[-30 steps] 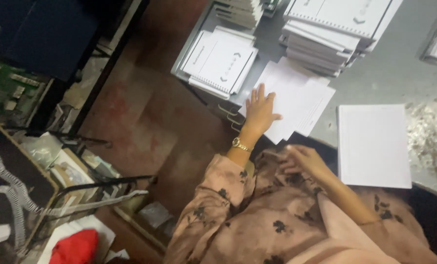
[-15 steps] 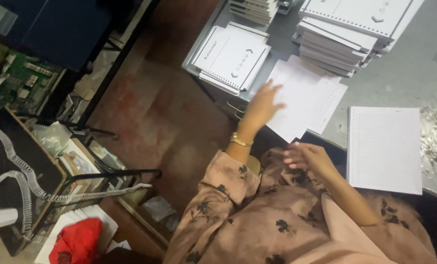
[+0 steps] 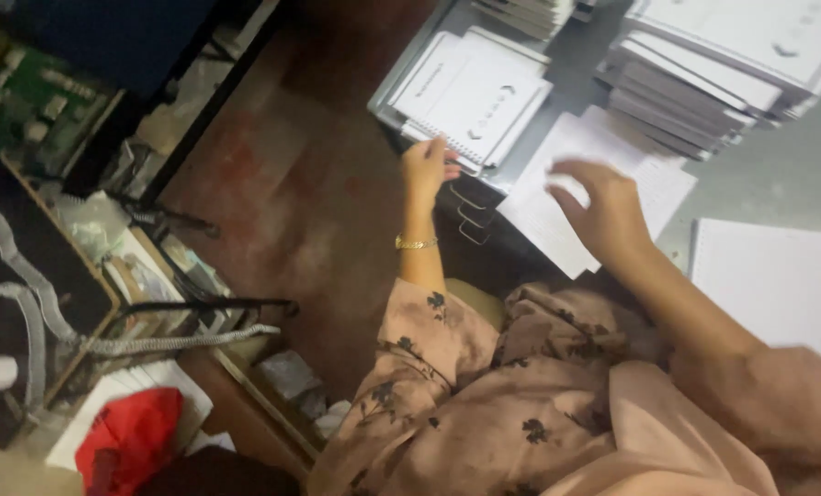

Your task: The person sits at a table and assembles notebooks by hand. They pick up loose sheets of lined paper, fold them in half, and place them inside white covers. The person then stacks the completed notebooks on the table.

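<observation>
Head view: I see both hands over the desk (image 3: 778, 197) edge.
Left hand (image 3: 426, 167): fingers grasping the near edge of a spiral-bound notebook (image 3: 473, 96) at the desk's left corner.
Right hand (image 3: 603, 209): fingers spread, released, hovering over loose white sheets (image 3: 571, 152).
Beside: blank pad (image 3: 764, 276), notebook stack (image 3: 704, 69).

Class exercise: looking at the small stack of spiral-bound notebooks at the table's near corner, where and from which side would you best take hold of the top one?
Grip the top spiral-bound notebook by its near edge, where the left hand already touches it. That edge overhangs the table corner, so fingers can probably slip under it from the floor side. The tall stack crowds the far side.
</observation>
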